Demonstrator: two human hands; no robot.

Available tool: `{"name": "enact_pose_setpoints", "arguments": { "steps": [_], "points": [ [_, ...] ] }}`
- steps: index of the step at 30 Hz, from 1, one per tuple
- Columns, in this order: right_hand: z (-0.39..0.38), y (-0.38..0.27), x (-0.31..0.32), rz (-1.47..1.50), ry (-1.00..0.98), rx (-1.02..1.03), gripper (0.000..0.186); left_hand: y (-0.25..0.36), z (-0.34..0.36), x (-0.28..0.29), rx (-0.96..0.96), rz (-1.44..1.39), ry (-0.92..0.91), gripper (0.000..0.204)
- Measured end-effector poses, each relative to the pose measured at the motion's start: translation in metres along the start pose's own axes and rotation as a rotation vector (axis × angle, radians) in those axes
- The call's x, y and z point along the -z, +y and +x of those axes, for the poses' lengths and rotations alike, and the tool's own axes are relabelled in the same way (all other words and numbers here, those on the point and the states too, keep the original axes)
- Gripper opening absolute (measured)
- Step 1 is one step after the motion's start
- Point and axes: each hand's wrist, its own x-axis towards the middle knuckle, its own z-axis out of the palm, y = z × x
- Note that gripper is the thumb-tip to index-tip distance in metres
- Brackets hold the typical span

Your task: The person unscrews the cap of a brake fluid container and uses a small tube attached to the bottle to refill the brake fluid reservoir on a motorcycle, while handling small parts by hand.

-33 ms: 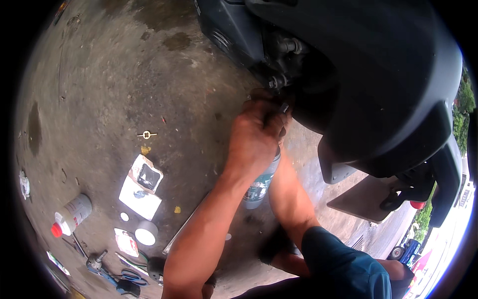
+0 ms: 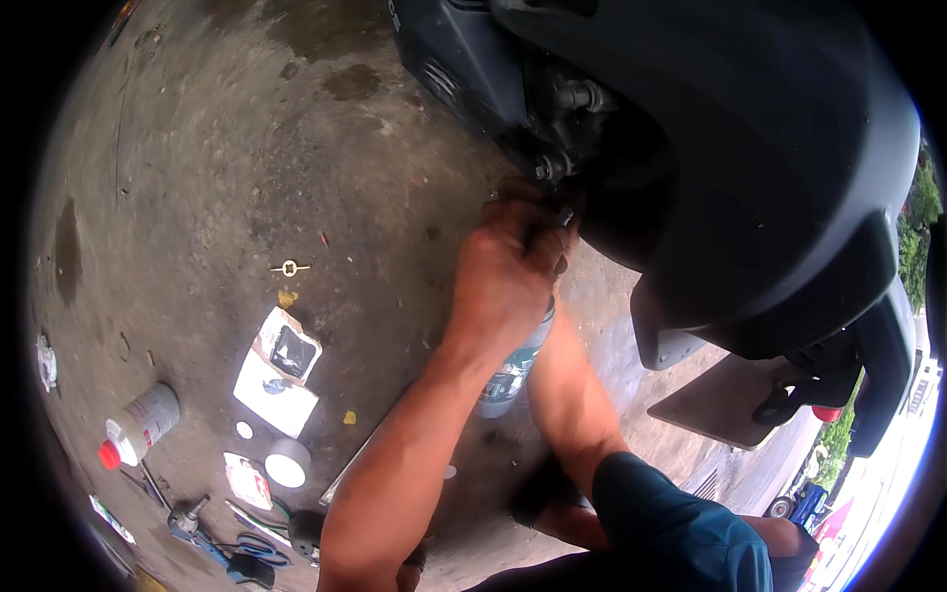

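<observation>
Both my hands are close together under the dark rear bodywork (image 2: 779, 148) of what looks like a scooter. My left hand (image 2: 513, 242) has its fingers curled, closed beside a bolt end (image 2: 552, 166); what it grips is hidden. A small grey metallic piece (image 2: 564, 216) shows by its fingertips. Most of my right hand (image 2: 569, 242) lies behind the left, so its fingers cannot be made out. Below the hands, between my forearms, a grey bottle (image 2: 508, 380) with a dark green label shows partly; whether a hand touches it is hidden.
On the stained concrete floor at left lie a brass-coloured ring with two arms (image 2: 290, 267), an opened white carton (image 2: 276, 395), a white round tub (image 2: 288, 464), and a bottle with a red cap (image 2: 143, 424). A blue power tool (image 2: 202, 533) and scissors (image 2: 261, 549) are nearer.
</observation>
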Motion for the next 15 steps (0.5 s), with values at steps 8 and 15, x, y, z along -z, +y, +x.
{"name": "enact_pose_setpoints", "arguments": {
  "steps": [8,15],
  "points": [
    [0.001,0.002,-0.003,-0.024,0.035,0.006,0.056,-0.001,0.007,-0.01,0.101,-0.107,-0.033,0.008],
    [0.0,0.003,-0.003,-0.06,0.049,0.016,0.056,-0.016,0.011,-0.024,0.057,-0.102,0.009,0.012]
  ]
}}
